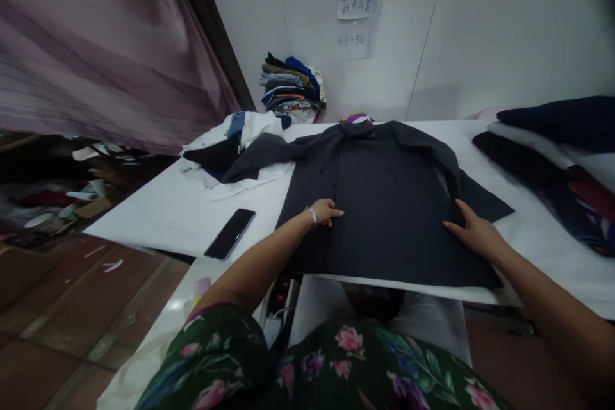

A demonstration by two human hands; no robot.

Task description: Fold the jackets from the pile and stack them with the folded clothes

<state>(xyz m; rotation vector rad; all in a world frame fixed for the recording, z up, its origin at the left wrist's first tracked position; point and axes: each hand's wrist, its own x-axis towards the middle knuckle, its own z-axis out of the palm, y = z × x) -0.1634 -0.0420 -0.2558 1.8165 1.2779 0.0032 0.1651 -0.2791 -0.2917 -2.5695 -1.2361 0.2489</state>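
A dark grey long-sleeved jacket (379, 230) lies spread on the white table, collar at the far side. Its left-hand sleeve stretches out to the left, and the other sleeve bends down along the body's right side. My left hand (324, 212), with a bracelet at the wrist, is closed with bent fingers on the cloth by the front edge. Near the lower end of the right-hand sleeve, my right hand (473, 230) rests on the jacket, thumb and forefinger spread apart. The undersides of both hands are hidden.
A phone (230, 234) lies left of the jacket on the white table (158, 208). White and black garments (259, 128) lie at the back left. A folded clothes stack (292, 90) stands against the wall. More dark clothes (552, 141) are piled on the right.
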